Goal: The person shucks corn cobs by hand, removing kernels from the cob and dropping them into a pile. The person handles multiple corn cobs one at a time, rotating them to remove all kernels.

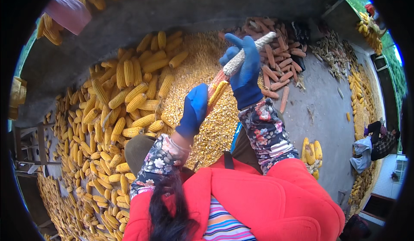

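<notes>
My left hand (pixel 194 109), in a blue work glove, grips a partly shelled corn cob (pixel 217 87). Its pink core shows along one side, and rows of yellow kernels remain on the other. My right hand (pixel 245 69), gloved the same way, holds a long, pale, rough stick that looks like a bare corn cob (pixel 237 61). The stick's lower end meets the top of the pink cob, and its upper end points away to the upper right. Loose yellow corn kernels (pixel 210 140) lie in a heap beneath both hands.
Unshelled corn ears (pixel 129 102) are piled at left. Stripped pink cobs (pixel 278 63) lie scattered beyond my right hand. Dry husks (pixel 333 53) rest farther right, with tied ears (pixel 311 153) on the concrete floor (pixel 323 111). Another person (pixel 383 140) is at the far right.
</notes>
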